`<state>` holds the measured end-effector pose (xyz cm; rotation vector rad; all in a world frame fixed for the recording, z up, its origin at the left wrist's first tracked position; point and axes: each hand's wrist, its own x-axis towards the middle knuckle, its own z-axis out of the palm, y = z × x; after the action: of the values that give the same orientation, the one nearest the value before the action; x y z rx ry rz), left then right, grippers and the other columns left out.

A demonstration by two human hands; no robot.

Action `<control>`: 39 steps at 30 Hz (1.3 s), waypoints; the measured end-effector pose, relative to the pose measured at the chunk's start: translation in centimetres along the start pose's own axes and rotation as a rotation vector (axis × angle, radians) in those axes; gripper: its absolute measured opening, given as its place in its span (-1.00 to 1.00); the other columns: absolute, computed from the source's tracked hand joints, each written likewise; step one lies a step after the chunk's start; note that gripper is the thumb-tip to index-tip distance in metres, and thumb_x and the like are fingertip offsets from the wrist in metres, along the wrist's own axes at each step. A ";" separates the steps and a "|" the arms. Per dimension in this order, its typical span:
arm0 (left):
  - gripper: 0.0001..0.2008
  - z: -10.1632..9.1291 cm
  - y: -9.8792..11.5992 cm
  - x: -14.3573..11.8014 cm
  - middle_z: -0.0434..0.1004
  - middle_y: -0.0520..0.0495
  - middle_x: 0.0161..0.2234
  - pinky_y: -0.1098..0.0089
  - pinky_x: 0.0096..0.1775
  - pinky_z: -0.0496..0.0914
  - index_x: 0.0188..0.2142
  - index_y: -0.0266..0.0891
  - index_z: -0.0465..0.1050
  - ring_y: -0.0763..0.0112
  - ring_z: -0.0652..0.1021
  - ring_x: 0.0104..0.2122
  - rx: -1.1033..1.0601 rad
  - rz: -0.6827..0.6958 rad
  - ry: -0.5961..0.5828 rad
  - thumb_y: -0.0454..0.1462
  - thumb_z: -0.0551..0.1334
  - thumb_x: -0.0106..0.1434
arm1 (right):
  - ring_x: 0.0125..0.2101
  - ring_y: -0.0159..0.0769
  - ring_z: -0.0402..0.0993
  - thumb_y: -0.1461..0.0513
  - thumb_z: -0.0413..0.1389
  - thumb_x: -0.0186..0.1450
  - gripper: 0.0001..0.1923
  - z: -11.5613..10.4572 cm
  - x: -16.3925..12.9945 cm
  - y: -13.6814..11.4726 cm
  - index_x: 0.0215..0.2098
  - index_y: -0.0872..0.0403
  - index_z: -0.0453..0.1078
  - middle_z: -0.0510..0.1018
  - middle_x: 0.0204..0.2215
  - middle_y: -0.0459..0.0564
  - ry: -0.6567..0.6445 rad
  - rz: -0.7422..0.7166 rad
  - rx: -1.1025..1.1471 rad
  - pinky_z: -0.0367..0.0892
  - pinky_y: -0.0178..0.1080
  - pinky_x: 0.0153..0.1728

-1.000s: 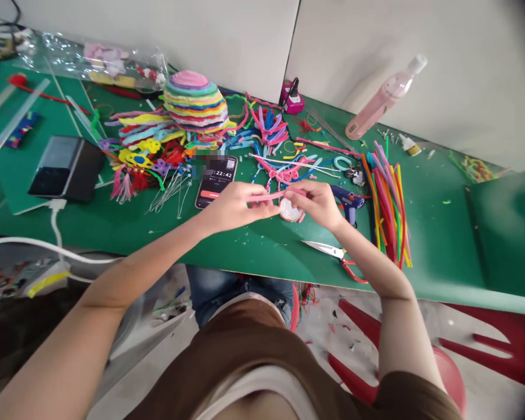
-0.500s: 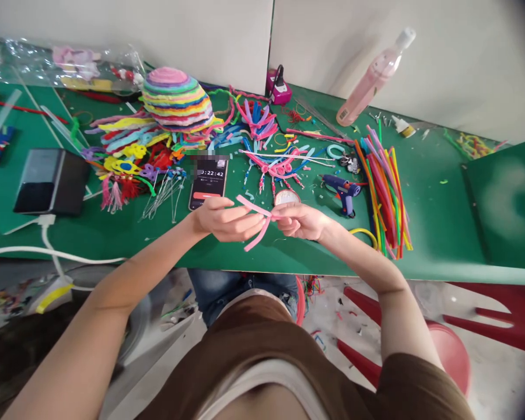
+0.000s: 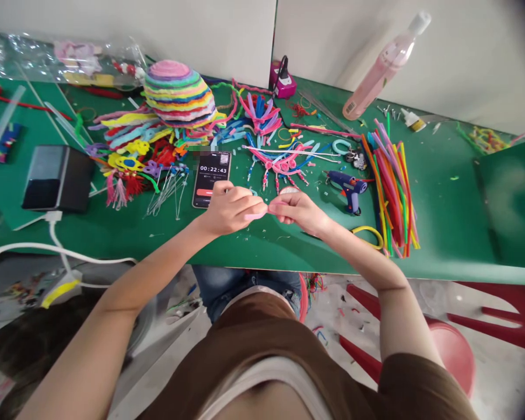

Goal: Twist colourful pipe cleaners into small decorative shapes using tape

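Note:
My left hand and my right hand meet fingertip to fingertip above the green table. Both pinch a pink pipe cleaner, which is folded small and mostly hidden by my fingers. Just beyond the hands lies a phone showing a running timer. A roll of tape peeks out behind my right hand. A blue glue gun lies to the right of it.
A bundle of coloured pipe cleaners lies at the right, with a yellow loop beside it. A striped dome of coiled pipe cleaners and finished shapes fill the back. A black box, a pink bottle and red stools are around.
The pink pipe cleaner was stretched straight between my hands, then crossed into a loop; now it is folded tight between my fingertips. The view has shifted slightly.

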<state>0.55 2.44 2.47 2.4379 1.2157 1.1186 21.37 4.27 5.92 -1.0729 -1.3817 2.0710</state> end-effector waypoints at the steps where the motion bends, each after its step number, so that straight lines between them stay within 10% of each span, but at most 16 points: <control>1: -0.89 0.1 0.4 0.0 0.62 0.06 -0.45 0.20 -0.23 0.20 -0.44 -0.05 0.51 0.33 0.51 -0.38 -0.010 -0.021 0.035 -0.17 0.28 0.21 | -0.65 -0.56 0.25 0.07 0.27 0.13 -0.74 0.1 -0.1 -0.1 -0.45 0.12 0.47 0.40 -0.68 -0.21 0.029 -0.080 -0.111 0.13 -0.44 -0.63; 5: -0.77 0.3 2.2 0.3 0.59 -0.04 -0.42 0.24 -0.21 0.32 -0.41 -0.18 0.51 0.30 0.53 -0.34 -0.238 -0.308 0.058 -0.10 0.23 0.27 | -0.59 -0.47 0.28 0.09 0.13 0.28 -0.76 -0.3 -0.1 -0.4 -0.39 0.09 0.50 0.42 -0.63 -0.15 0.122 -0.416 -0.572 0.22 -0.33 -0.48; 10: -0.64 0.5 2.5 0.7 0.60 -0.07 -0.45 0.38 -0.40 0.38 -0.38 -0.26 0.53 0.39 0.53 -0.46 -0.740 -0.687 -0.179 0.02 0.29 0.18 | -0.47 -0.38 0.37 0.13 0.09 0.32 -0.77 -1.7 0.9 0.3 -0.38 0.06 0.50 0.50 -0.55 -0.06 0.027 -0.665 -0.834 0.29 -0.25 -0.29; 19: -0.73 0.0 2.5 0.8 0.63 -0.06 -0.45 0.44 -0.42 0.36 -0.39 -0.27 0.54 0.39 0.57 -0.42 -0.505 -0.642 -0.021 -0.09 0.29 0.21 | -0.56 -0.51 0.43 -0.19 0.08 0.22 -0.47 -2.4 1.3 0.7 -0.31 0.12 0.42 0.54 -0.52 -0.09 0.030 -0.247 -0.236 0.21 -0.43 -0.60; 39: -0.63 2.0 2.5 0.9 0.64 -0.10 -0.42 0.45 -0.45 0.37 -0.36 -0.29 0.58 0.38 0.56 -0.46 -0.662 -0.663 0.150 0.02 0.32 0.17 | -0.51 -0.45 0.32 -0.01 0.14 0.26 -0.66 -1.0 0.9 0.3 -0.43 0.07 0.50 0.52 -0.48 -0.07 0.228 -0.447 -0.473 0.18 -0.32 -0.48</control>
<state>3.76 1.79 2.76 1.3484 1.2782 1.2296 21.62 5.31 5.08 -1.0134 -1.8369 1.2996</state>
